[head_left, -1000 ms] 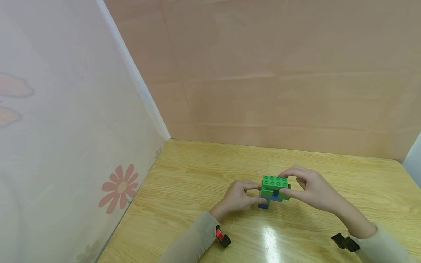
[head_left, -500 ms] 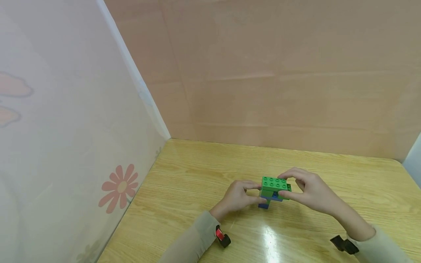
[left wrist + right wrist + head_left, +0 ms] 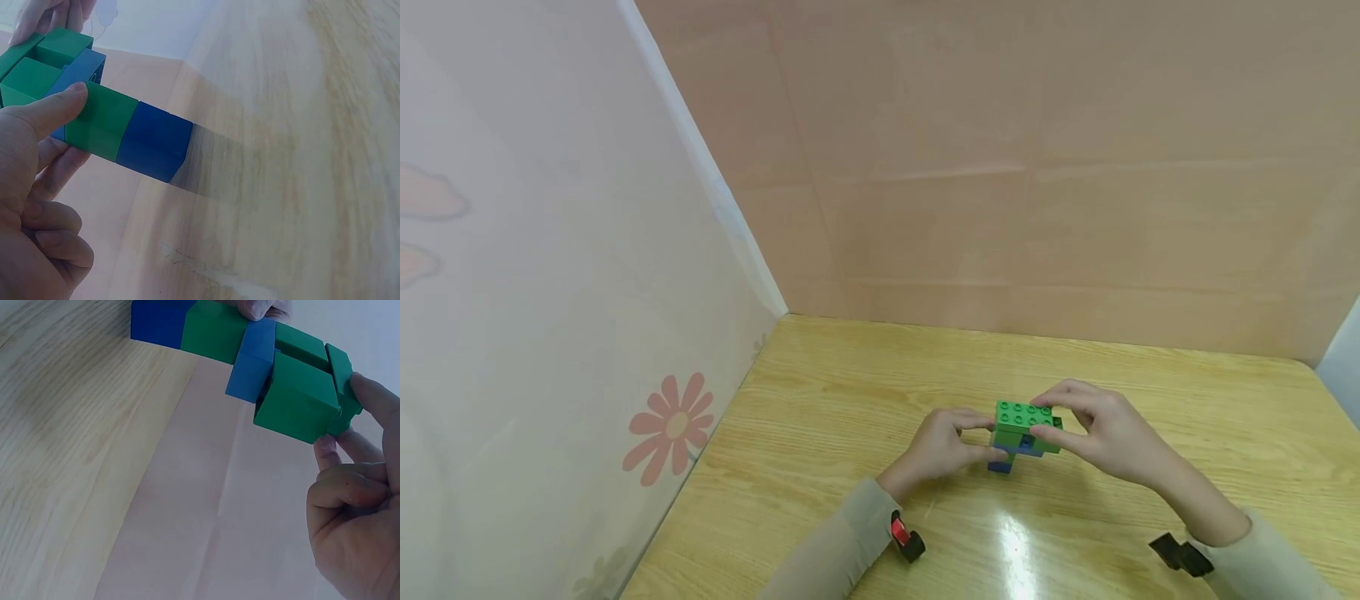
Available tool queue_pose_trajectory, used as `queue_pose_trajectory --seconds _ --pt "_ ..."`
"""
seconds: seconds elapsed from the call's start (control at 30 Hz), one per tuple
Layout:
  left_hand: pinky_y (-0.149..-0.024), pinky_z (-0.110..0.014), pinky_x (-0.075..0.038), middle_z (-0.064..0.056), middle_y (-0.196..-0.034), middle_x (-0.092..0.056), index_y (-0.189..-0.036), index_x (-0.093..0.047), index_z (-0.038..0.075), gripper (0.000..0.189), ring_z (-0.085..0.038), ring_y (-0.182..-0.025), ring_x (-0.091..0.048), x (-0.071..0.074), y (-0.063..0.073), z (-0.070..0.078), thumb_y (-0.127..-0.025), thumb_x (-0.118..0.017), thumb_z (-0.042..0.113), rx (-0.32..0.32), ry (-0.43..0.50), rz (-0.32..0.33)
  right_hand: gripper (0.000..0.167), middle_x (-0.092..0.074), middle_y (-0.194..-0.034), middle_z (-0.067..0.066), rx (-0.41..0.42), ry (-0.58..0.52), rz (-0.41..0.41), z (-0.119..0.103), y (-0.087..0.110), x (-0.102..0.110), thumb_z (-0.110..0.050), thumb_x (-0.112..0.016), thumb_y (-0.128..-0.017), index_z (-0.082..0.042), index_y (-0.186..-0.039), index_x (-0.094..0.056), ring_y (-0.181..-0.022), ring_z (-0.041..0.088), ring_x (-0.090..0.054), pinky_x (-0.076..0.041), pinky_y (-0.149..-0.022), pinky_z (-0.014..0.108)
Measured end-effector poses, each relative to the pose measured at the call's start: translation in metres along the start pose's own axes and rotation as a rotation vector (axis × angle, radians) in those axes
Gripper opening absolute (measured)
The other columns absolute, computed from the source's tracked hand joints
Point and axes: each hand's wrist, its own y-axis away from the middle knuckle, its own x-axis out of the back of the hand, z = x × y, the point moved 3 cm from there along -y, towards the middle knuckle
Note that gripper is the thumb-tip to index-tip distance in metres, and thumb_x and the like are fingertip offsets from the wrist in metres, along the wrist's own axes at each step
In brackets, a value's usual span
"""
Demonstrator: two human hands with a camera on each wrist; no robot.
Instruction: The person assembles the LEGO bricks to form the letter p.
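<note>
A stack of toy building bricks stands near the middle of the table. Its base is a dark blue brick (image 3: pixel 155 140), with a green brick (image 3: pixel 103 122) above. A lighter blue brick (image 3: pixel 253 362) crosses over that and carries two green bricks, the larger-looking one (image 3: pixel 297 400) nearer the right wrist camera. On top lies a flat green eight-stud brick (image 3: pixel 1017 414). My left hand (image 3: pixel 946 446) grips the stack from the left, thumb at the lighter blue layer. From the right, my right hand (image 3: pixel 1108 433) pinches the flat top brick between thumb and fingers.
The wooden table (image 3: pixel 850 375) meets a brown covered panel (image 3: pixel 955 225) at the back. A pale wall sheet (image 3: pixel 550 250) with flower prints borders the left side. Dark straps (image 3: pixel 1180 554) sit at the sleeves.
The flat green brick has come down level onto the green bricks beneath, closing the gap seen earlier. My right hand has shifted slightly left with it; my left hand stays nearly still.
</note>
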Motion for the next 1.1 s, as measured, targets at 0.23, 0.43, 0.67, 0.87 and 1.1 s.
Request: queue_pose_trajectory --seconds 0.23,0.43,0.67,0.87,1.1 --pt "-0.100 -0.031 -0.049 0.018 -0.126 -0.068 -0.130 -0.074 0.021 0.048 -0.002 -0.121 -0.060 0.0011 -0.0001 0.0011 -0.087 -0.086 0.037 0.002 -0.003 -0.007 0.033 -0.065 -0.101 -0.013 0.100 0.098 -0.014 -0.0066 -0.0046 0.0034 -0.012 -0.088 -0.082 -0.016 -0.112 -0.078 -0.061 -0.005 -0.038 -0.038 -0.050 0.019" --pt "-0.099 -0.028 -0.049 0.015 -0.126 -0.069 -0.129 -0.075 0.019 0.047 -0.002 -0.119 -0.061 0.0015 -0.0011 0.0020 -0.087 -0.086 0.036 -0.005 -0.012 -0.016 0.031 -0.061 -0.096 -0.013 0.167 0.155 -0.016 -0.0096 -0.0079 0.0038 -0.014 -0.089 -0.081 -0.012 -0.110 -0.079 -0.062 -0.005 -0.040 -0.038 -0.051 0.017" --pt "-0.098 -0.027 -0.050 0.014 -0.126 -0.069 -0.129 -0.075 0.018 0.046 -0.002 -0.117 -0.062 0.0001 -0.0015 0.0012 -0.087 -0.086 0.034 -0.011 -0.009 -0.020 0.031 -0.060 -0.096 -0.014 0.148 0.122 -0.024 -0.0069 -0.0074 0.0035 -0.013 -0.089 -0.081 -0.011 -0.111 -0.079 -0.063 -0.006 -0.037 -0.038 -0.050 0.018" --pt "-0.099 -0.028 -0.050 0.015 -0.126 -0.069 -0.130 -0.074 0.020 0.048 -0.002 -0.118 -0.062 -0.0006 -0.0017 -0.0003 -0.087 -0.086 0.037 -0.013 -0.009 -0.017 0.033 -0.060 -0.096 -0.016 0.148 0.125 -0.008 -0.0053 -0.0053 0.0039 -0.013 -0.089 -0.080 -0.014 -0.111 -0.079 -0.063 -0.005 -0.037 -0.036 -0.050 0.018" --pt "-0.098 -0.027 -0.050 0.015 -0.126 -0.068 -0.130 -0.074 0.020 0.048 -0.003 -0.119 -0.061 0.0003 -0.0007 -0.0020 -0.087 -0.086 0.038 -0.003 -0.005 -0.014 0.036 -0.058 -0.096 -0.015 0.166 0.126 -0.018 -0.0053 -0.0058 0.0023 -0.013 -0.090 -0.080 -0.011 -0.114 -0.079 -0.063 -0.006 -0.034 -0.035 -0.050 0.017"
